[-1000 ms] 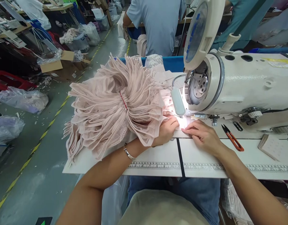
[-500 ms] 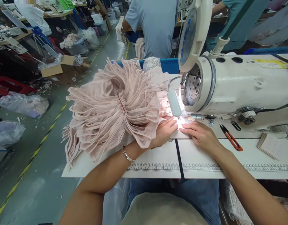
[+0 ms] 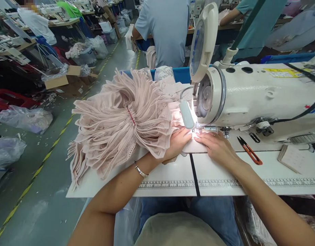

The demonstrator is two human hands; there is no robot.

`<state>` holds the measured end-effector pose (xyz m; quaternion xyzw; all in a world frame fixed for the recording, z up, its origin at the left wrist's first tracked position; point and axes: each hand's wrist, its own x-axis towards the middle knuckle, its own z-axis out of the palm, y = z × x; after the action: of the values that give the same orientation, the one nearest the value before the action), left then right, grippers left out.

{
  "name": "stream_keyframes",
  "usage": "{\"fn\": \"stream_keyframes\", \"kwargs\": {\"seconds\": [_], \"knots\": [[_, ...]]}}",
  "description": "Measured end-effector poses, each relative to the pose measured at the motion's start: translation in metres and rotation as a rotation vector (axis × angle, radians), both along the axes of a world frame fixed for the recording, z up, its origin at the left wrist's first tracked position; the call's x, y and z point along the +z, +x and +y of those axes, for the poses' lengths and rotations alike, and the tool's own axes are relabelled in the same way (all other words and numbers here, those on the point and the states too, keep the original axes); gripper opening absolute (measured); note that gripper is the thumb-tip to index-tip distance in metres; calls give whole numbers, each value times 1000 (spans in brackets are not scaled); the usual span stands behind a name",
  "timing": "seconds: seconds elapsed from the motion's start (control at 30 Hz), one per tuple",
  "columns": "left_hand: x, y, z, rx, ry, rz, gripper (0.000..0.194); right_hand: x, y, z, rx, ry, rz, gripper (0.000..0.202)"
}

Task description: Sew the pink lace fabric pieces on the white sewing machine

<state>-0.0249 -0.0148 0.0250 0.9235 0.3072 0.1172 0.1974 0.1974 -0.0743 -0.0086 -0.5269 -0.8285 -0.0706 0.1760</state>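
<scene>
Both hands lie flat on a small pale fabric piece [image 3: 195, 145] just in front of the sewing machine [image 3: 249, 95], under its needle end. The left hand [image 3: 178, 143] rests palm down with fingers together and stretched toward the needle, and the right hand [image 3: 215, 146] mirrors it, fingers extended and close together, pressing the piece to the table [image 3: 167, 171] rather than pinching it. That flat, 2-sided hold looks suited to steering thin cloth straight under the foot.

To the left of the machine, a large bundle of pink fabric pieces [image 3: 121, 126], tied at the middle with a red band [image 3: 131, 115], sits within reach of the left arm (its edge drapes over the wrist). To the right, in front of the machine's body, lie orange thread snips [image 3: 249, 155] and a small notepad [image 3: 291, 158].

The machine's lamp [image 3: 186, 114] throws a glare that washes out the needle, the foot and the fingertips, so exactly where the cloth meets the foot cannot be made out. Beyond the machine stands a person in a blue shirt [image 3: 165, 30], cut off at the shoulders.
</scene>
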Motion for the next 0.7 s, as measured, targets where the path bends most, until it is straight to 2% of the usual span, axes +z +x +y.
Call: {"fn": "stream_keyframes", "kwargs": {"seconds": [0.23,0.4,0.57,0.7], "knots": [[-3,6,4,34,4,59,19,-3,1,5,-68,-129,-85,60],[-13,8,8,46,6,48,29,-3,1,6,-50,-69,-192,60],[-23,6,10,76,61,26,38,-2,2,5,51,-11,-223,62],[-31,10,9,141,122,72,48,-3,2,5,19,2,-184,59]]}}
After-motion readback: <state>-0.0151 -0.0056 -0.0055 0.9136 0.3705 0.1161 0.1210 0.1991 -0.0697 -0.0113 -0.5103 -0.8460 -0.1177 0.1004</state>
